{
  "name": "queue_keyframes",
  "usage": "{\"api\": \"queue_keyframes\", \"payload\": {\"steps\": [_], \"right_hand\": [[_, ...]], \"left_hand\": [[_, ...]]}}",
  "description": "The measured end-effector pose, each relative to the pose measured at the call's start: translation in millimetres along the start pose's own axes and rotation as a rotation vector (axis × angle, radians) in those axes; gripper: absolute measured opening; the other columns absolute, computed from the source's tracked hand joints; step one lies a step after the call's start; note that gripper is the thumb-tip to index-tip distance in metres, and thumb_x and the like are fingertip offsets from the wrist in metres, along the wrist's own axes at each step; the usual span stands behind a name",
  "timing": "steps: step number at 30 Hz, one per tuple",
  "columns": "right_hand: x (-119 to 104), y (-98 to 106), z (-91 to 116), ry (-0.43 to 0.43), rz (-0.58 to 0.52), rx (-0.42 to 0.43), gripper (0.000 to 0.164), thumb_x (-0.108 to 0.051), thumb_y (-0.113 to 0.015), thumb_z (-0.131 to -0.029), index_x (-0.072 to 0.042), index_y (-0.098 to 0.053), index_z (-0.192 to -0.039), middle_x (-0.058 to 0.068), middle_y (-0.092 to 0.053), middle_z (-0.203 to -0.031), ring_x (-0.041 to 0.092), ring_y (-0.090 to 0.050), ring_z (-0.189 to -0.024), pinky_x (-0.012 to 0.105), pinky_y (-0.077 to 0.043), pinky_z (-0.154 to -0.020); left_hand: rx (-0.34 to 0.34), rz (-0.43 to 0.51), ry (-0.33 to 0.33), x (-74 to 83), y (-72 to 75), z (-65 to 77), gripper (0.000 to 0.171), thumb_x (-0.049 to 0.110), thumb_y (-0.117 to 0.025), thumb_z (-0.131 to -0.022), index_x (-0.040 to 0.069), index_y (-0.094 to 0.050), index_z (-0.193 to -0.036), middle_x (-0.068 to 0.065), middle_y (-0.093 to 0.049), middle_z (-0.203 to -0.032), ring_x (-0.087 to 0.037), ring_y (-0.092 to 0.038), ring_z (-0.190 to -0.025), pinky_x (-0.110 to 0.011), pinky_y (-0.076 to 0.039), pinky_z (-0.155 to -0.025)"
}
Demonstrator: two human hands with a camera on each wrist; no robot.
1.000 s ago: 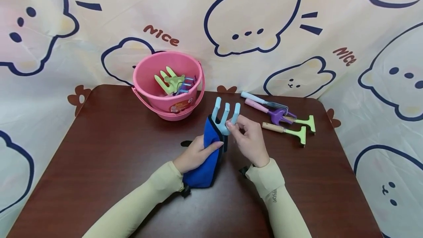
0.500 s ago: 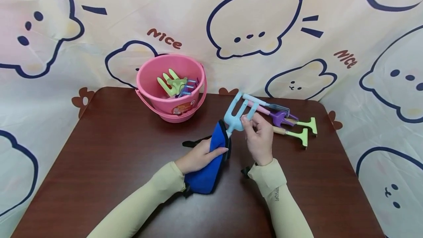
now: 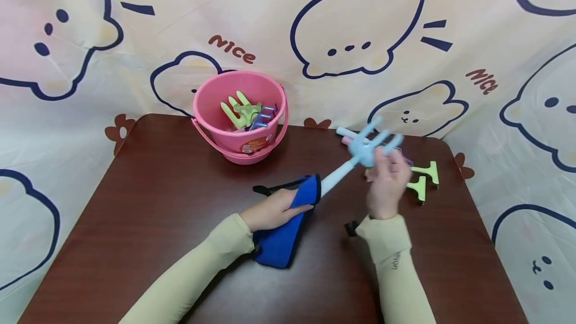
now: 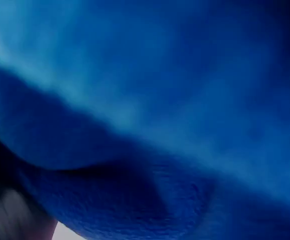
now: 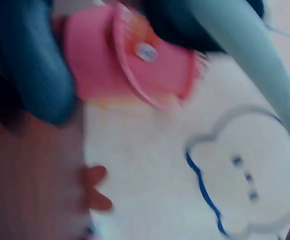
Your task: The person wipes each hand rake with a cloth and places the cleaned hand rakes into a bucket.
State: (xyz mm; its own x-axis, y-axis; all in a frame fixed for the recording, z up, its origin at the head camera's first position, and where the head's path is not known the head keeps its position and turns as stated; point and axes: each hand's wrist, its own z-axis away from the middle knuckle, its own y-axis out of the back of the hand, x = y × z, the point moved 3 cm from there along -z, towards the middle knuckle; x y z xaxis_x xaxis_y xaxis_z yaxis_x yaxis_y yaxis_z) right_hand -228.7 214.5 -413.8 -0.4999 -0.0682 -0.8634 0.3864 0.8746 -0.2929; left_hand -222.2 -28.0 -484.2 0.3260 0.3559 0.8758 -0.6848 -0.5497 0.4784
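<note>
My left hand grips a blue fabric pouch with black edging, thumb lying across its front, just above the table. Out of the pouch's mouth sticks the pale handle of a light-blue toy hand fork, tilted up to the right. My right hand pinches the fork by its rightmost tine; hand and fork are blurred. The handle's lower end is hidden in the pouch. In the left wrist view, blue cloth fills nearly everything. The right wrist view shows the fork's pale handle crossing the upper right.
A pink bucket at the back holds a green fork and a purple-blue one. Several small garden tools lie at the back right, partly behind my right hand, including two green-headed ones. A patterned cloth backdrop borders the table.
My right hand has moved right, drawing the fork out of the pouch until much of its handle shows. The pouch's mouth has tilted right; my left hand keeps its hold.
</note>
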Motion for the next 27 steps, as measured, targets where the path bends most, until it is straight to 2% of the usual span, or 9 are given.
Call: {"api": "queue_keyframes", "payload": {"steps": [1,2,5,8,12,16,20,24,27], "right_hand": [[-3,8,-6,0.001,-0.041,0.054,0.017,-0.005,-0.065,-0.100,0.002,-0.071,-0.086,-0.003,-0.059,-0.060,0.010,-0.039,-0.043,0.021,-0.033,-0.043],[-6,18,-12,0.008,-0.066,0.114,0.018,-0.006,-0.066,-0.100,0.002,-0.070,-0.084,-0.002,-0.053,-0.058,0.009,-0.038,-0.044,0.020,-0.033,-0.044],[-16,46,-29,0.045,-0.125,0.258,0.021,-0.006,-0.064,-0.101,0.007,-0.067,-0.084,0.003,-0.048,-0.057,0.012,-0.033,-0.043,0.020,-0.032,-0.043],[-21,64,-38,0.077,-0.125,0.319,0.023,-0.005,-0.063,-0.101,0.008,-0.064,-0.083,0.005,-0.041,-0.054,0.015,-0.031,-0.041,0.020,-0.033,-0.042],[-20,67,-40,0.090,-0.062,0.278,0.023,-0.006,-0.063,-0.102,0.007,-0.064,-0.082,0.005,-0.041,-0.054,0.015,-0.033,-0.041,0.020,-0.035,-0.043],[-17,57,-37,0.081,0.017,0.197,0.021,-0.010,-0.064,-0.102,0.006,-0.068,-0.090,0.003,-0.043,-0.056,0.015,-0.034,-0.042,0.020,-0.035,-0.044],[-16,49,-34,0.073,0.043,0.127,0.020,-0.013,-0.065,-0.102,0.005,-0.069,-0.094,0.003,-0.044,-0.056,0.016,-0.035,-0.044,0.019,-0.038,-0.045],[-15,39,-33,0.101,0.039,0.049,0.019,-0.011,-0.064,-0.102,0.006,-0.070,-0.094,0.002,-0.047,-0.055,0.015,-0.039,-0.044,0.020,-0.040,-0.046],[-13,25,-33,0.110,-0.011,-0.014,0.018,-0.009,-0.063,-0.103,0.004,-0.068,-0.092,0.002,-0.050,-0.052,0.012,-0.044,-0.043,0.020,-0.038,-0.043]], "left_hand": [[-0.010,-0.022,-0.001,-0.2,-0.6,-0.3,0.032,0.033,-0.051,-0.110,0.009,-0.059,-0.129,-0.004,-0.067,-0.100,-0.013,-0.062,-0.092,-0.032,-0.053,-0.087],[-0.019,-0.035,0.000,-0.6,-1.3,-0.7,0.030,0.033,-0.050,-0.110,0.010,-0.060,-0.126,-0.003,-0.066,-0.098,-0.013,-0.062,-0.093,-0.033,-0.053,-0.088],[-0.027,-0.043,0.011,-0.5,-2.9,-2.7,0.026,0.036,-0.047,-0.110,0.015,-0.062,-0.115,0.001,-0.064,-0.095,-0.012,-0.062,-0.095,-0.035,-0.053,-0.092],[-0.005,-0.027,0.039,-2.0,-3.9,-4.3,0.026,0.039,-0.048,-0.110,0.017,-0.061,-0.110,0.004,-0.062,-0.092,-0.012,-0.063,-0.092,-0.035,-0.054,-0.091],[0.008,-0.010,0.060,-4.9,-4.4,-4.5,0.026,0.038,-0.047,-0.110,0.016,-0.058,-0.101,0.000,-0.056,-0.083,-0.014,-0.062,-0.083,-0.034,-0.053,-0.083],[0.002,-0.024,0.056,-4.9,-2.6,-4.1,0.024,0.039,-0.047,-0.110,0.019,-0.058,-0.103,0.001,-0.055,-0.083,-0.013,-0.062,-0.085,-0.032,-0.052,-0.083],[-0.003,-0.020,0.051,-4.7,-1.7,-3.1,0.023,0.040,-0.049,-0.110,0.019,-0.058,-0.104,0.002,-0.057,-0.084,-0.013,-0.063,-0.086,-0.032,-0.053,-0.084],[-0.010,0.004,0.049,-5.3,-3.1,-1.2,0.022,0.041,-0.051,-0.109,0.020,-0.060,-0.110,0.004,-0.061,-0.089,-0.012,-0.063,-0.090,-0.031,-0.053,-0.084],[-0.013,0.015,0.043,-6.1,-6.2,-0.4,0.022,0.041,-0.052,-0.108,0.022,-0.060,-0.113,0.007,-0.063,-0.093,-0.011,-0.063,-0.093,-0.030,-0.053,-0.084]]}}
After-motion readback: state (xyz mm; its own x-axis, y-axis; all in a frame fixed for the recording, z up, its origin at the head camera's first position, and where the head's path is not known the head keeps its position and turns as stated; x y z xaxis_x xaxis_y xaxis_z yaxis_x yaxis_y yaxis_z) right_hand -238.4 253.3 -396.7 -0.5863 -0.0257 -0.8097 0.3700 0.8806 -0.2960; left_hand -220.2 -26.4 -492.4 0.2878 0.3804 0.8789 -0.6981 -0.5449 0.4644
